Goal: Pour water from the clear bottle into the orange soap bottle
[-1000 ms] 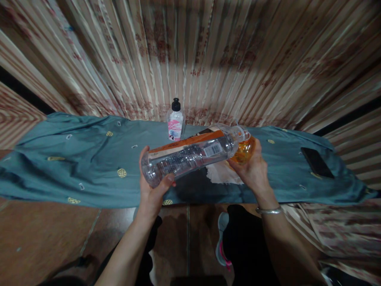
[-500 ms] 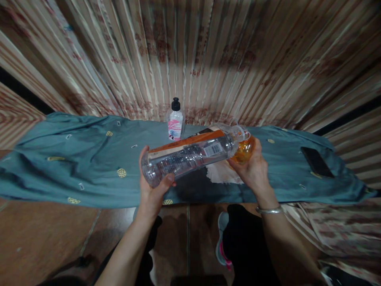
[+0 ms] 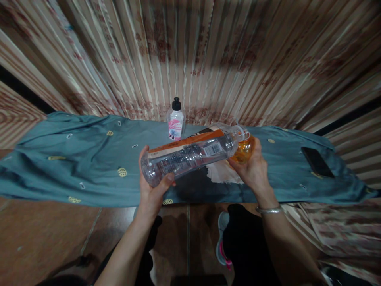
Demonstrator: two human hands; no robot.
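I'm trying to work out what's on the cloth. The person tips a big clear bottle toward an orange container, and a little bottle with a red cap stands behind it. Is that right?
Nearly. The little bottle standing behind has a black cap, not a red one; the head view shows it. The rest holds: the left hand tips the big clear bottle toward the orange container in the right hand, over the teal cloth.

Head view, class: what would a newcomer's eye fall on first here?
The big clear bottle tipped on its side at centre, its base gripped by the left hand. Its mouth meets an amber container cupped in the right hand, above the blue-green cloth.
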